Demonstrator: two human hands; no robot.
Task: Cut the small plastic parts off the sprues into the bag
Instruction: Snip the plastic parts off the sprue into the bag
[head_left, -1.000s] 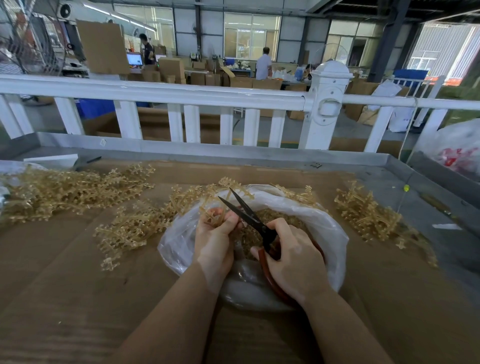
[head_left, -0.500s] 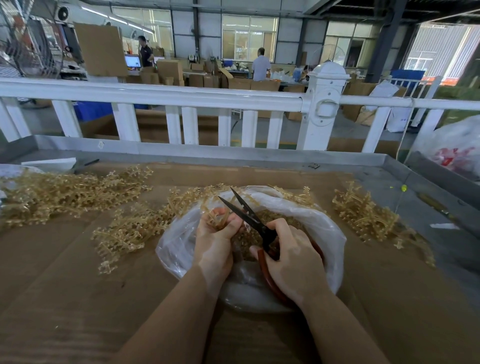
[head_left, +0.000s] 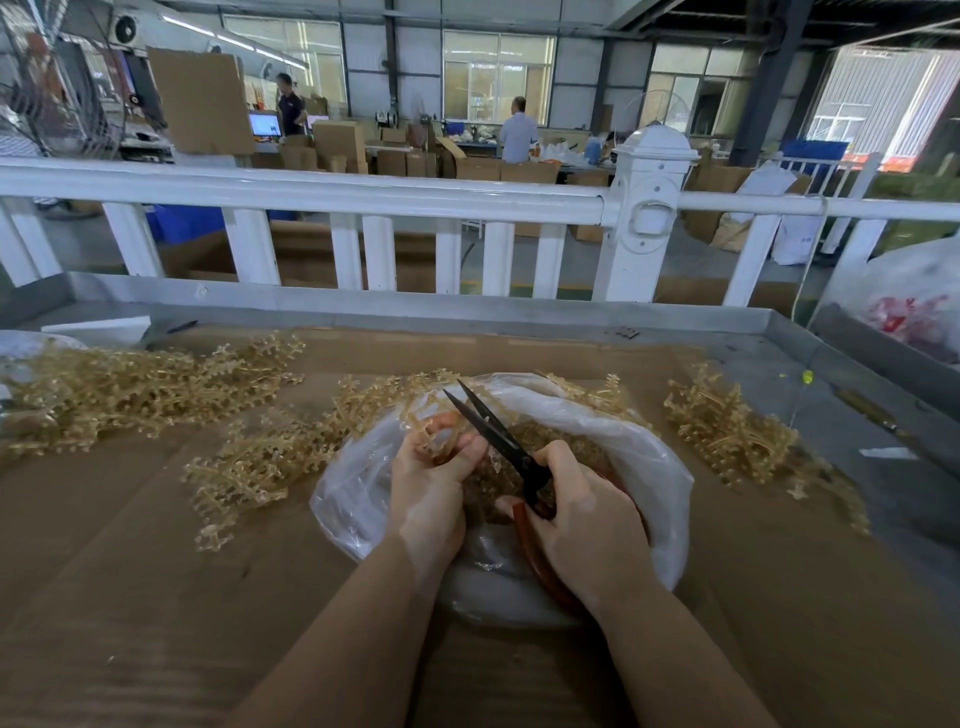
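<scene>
Two bare hands are working over a clear plastic bag (head_left: 644, 467) that is sitting at the centre of a cardboard-covered table (head_left: 130, 571). The left hand (head_left: 431, 483) is curling its fingers round a tan sprue (head_left: 428, 415), gripping it just above the bag's open mouth, with the sprue's branches poking out between the fingertips toward 12 o'clock. The right hand (head_left: 587, 525) is wrapping its fingers round the red handles of the scissors (head_left: 493, 431) — the dark blades are standing a little apart in a narrow V, tips pointing toward 11 o'clock, and the lower blade is lying right beside the left fingertips and the sprue. Whether a blade is actually touching the plastic cannot be told.

Inside the bag, a mound of small tan parts (head_left: 550, 441) is showing under the blades. More sprues are lying in loose heaps on the table: a large pile (head_left: 130, 389) at 10 o'clock, a smaller pile (head_left: 260, 457) at 9 o'clock touching the bag's edge, and another (head_left: 727, 426) at 3 o'clock — near the bag.

A white railing (head_left: 363, 192) is running across at 12 o'clock.
</scene>
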